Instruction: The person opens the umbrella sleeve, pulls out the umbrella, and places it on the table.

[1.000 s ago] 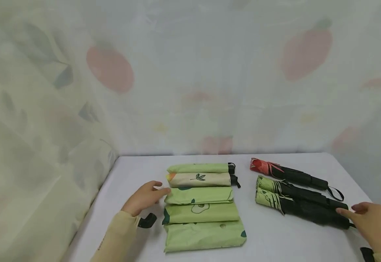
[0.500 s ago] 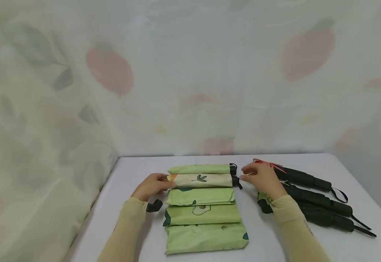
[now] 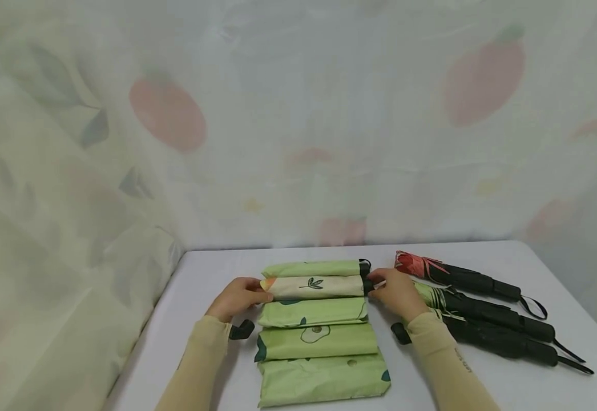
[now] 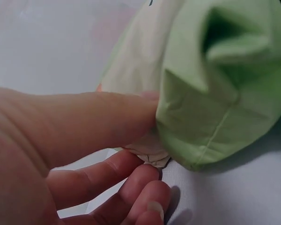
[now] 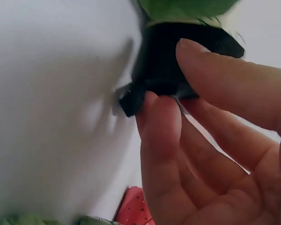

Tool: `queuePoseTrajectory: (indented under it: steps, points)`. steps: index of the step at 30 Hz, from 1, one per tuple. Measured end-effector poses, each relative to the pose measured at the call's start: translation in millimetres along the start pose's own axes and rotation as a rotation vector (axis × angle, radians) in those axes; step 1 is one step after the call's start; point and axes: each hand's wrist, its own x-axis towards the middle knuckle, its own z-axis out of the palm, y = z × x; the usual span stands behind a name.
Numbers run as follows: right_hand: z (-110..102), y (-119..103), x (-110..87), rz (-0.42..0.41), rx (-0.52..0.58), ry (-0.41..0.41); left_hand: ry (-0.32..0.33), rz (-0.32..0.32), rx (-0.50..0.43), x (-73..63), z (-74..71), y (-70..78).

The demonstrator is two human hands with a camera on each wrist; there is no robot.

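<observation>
A folded umbrella in a cream sleeve with a leaf print (image 3: 303, 287) lies crosswise on the white table, its black handle end to the right. My left hand (image 3: 238, 298) holds its left end; the left wrist view shows the thumb (image 4: 107, 117) on the cream cloth and fingertips beneath. My right hand (image 3: 398, 292) grips the black handle (image 5: 161, 58) between thumb and fingers. Behind it lies a green-sleeved umbrella (image 3: 311, 269). In front are flat green cloth sleeves (image 3: 314, 311), one with an avocado print (image 3: 324, 341), the nearest widest (image 3: 324, 379).
To the right lie a black umbrella with a red end (image 3: 458, 275) and two black ones with green ends (image 3: 499, 313), partly behind my right forearm. The table's (image 3: 216, 268) back edge meets a hanging printed curtain (image 3: 278, 142); another curtain hangs at left.
My right hand has left the black umbrellas at the right and moved left to the cream umbrella's handle. My left hand has shifted from the green sleeve to the cream umbrella's left end.
</observation>
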Motion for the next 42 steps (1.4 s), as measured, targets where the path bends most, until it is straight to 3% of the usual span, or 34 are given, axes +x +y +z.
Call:
queuePoseTrajectory:
  steps: [12, 18, 22, 27, 31, 35, 39, 42]
  points:
    - [7, -11, -3.5, -0.034, -0.074, 0.099, -0.016, 0.046, -0.002, -0.2, 0.1, -1.3]
    - [-6, -15, -5.0, -0.027, -0.026, 0.079, -0.015, 0.083, 0.029, -5.8, -6.8, 3.9]
    - [-19, -17, -5.8, -0.05, 0.05, 0.066, 0.023, 0.077, 0.016, -15.7, -16.6, 14.8]
    - [-33, -16, -8.1, -0.077, 0.179, 0.046, 0.015, 0.126, -0.098, -24.4, -24.7, 26.9]
    - [-40, -13, -9.7, -0.083, 0.314, -0.019, -0.059, 0.186, -0.309, -24.6, -26.7, 31.9]
    - [-44, -12, -10.1, -0.084, 0.46, -0.095, -0.091, 0.232, -0.453, -28.1, -29.1, 36.2]
    - [-46, -13, -9.8, -0.079, 0.557, -0.129, -0.092, 0.259, -0.494, -33.6, -31.1, 41.8]
    - [-46, -14, -9.7, -0.061, 0.616, -0.15, -0.088, 0.251, -0.466, -36.5, -31.1, 45.2]
